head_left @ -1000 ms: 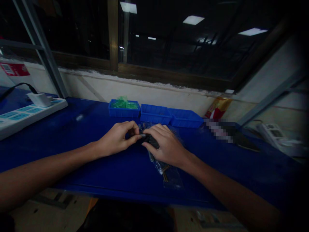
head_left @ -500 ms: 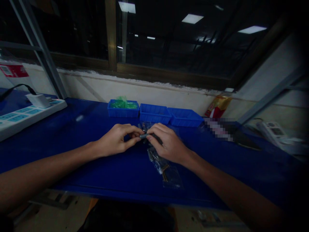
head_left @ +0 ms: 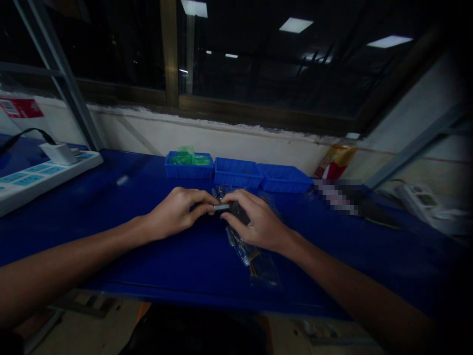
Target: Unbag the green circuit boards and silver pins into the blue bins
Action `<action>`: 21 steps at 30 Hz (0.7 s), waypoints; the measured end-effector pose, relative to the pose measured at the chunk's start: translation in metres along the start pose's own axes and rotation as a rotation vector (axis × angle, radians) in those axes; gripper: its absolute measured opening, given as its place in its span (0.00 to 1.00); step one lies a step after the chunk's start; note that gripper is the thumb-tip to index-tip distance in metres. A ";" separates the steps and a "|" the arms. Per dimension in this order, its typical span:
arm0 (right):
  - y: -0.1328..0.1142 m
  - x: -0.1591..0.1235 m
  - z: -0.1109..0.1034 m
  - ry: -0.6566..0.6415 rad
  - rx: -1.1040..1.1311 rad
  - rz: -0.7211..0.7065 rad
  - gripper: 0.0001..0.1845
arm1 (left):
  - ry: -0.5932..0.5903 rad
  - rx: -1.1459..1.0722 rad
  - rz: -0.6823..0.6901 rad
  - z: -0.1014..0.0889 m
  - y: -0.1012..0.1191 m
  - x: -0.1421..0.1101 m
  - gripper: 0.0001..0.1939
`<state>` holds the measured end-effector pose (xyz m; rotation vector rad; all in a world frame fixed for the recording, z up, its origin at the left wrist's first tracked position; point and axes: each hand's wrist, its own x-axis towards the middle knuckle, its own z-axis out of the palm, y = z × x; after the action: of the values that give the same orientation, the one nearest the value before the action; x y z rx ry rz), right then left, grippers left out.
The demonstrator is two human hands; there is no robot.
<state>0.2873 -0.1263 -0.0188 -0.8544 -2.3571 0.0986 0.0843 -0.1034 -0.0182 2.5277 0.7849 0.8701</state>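
Over the middle of the blue table, my two hands meet at a short grey metal bar. My left hand pinches the bar's left end between thumb and fingers. Around its right end curls my right hand, index finger on top and thumb a little below. A dark object shows inside the right hand's grip; its kind is unclear. Clear plastic bags with small metal and brass-coloured parts lie under and in front of the right hand. More small metal parts lie just behind the fingers.
Along the wall stand a blue bin with green plastic and two other blue bins. A white power strip with a plugged-in adapter lies at left. A red and gold packet stands at back right.
My right thumb has come off the metal bar and dropped slightly, so more of the bar shows. My left hand stays nearly in place, still pinching it.
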 end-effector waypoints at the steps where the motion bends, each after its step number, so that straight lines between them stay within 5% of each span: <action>1: 0.000 0.000 0.000 0.006 -0.008 -0.016 0.07 | -0.005 -0.016 -0.003 0.000 0.000 0.000 0.09; 14: 0.005 0.001 0.005 -0.075 -0.070 -0.007 0.15 | -0.146 0.173 0.086 0.003 0.000 0.000 0.11; 21: 0.003 0.000 -0.001 -0.049 0.022 0.055 0.10 | -0.097 -0.040 -0.015 -0.001 0.004 0.001 0.10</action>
<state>0.2892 -0.1243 -0.0187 -0.9162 -2.3741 0.1693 0.0860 -0.1059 -0.0150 2.5052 0.7472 0.7446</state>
